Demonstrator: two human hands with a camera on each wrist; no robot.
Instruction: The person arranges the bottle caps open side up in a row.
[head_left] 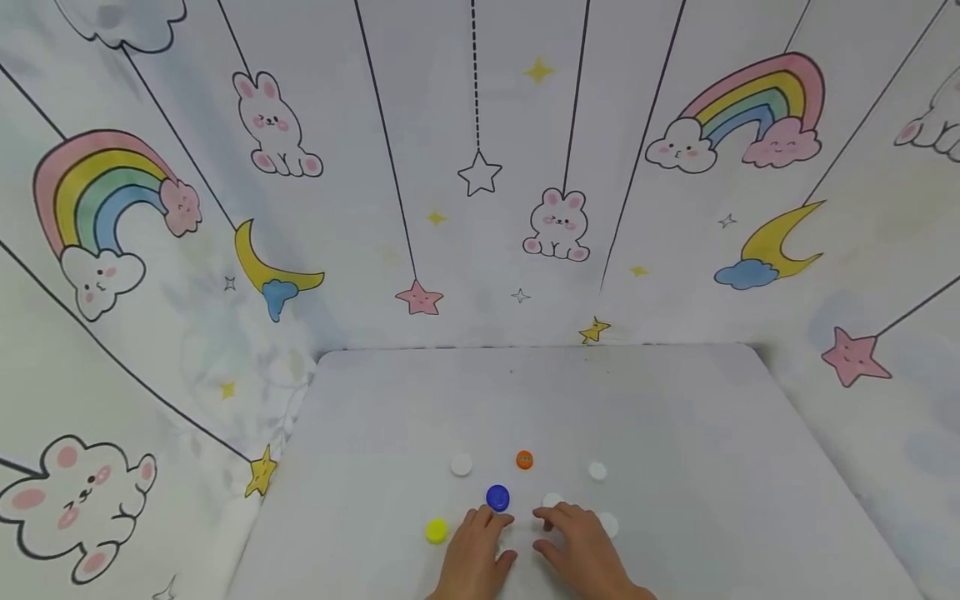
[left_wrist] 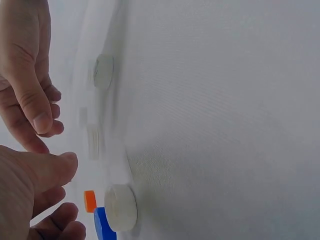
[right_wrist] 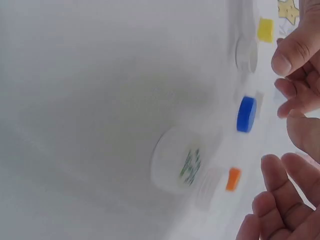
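In the head view my left hand (head_left: pixel 474 557) hovers low over the table's near side, fingers loosely bent and nothing held. Its fingertips come close to a blue bottle cap (head_left: pixel 498 498), with a yellow cap (head_left: pixel 437 531) to the left. Facing it, my right hand (head_left: pixel 585 550) is equally relaxed and holds nothing. A white cap (head_left: pixel 552 500) is partly covered by its fingers, and another white cap (head_left: pixel 609 525) sits beside it. The left wrist view shows a white cap (left_wrist: pixel 121 207) by the blue one. Green print marks one white cap (right_wrist: pixel 177 160) in the right wrist view.
Farther back lie an orange cap (head_left: pixel 524 460), a white cap (head_left: pixel 461 465) on the left and a smaller-looking white cap (head_left: pixel 597 472) on the right. The white table (head_left: pixel 645 408) ends against cloth-like walls (head_left: pixel 345 208) printed with rabbits, rainbows and stars.
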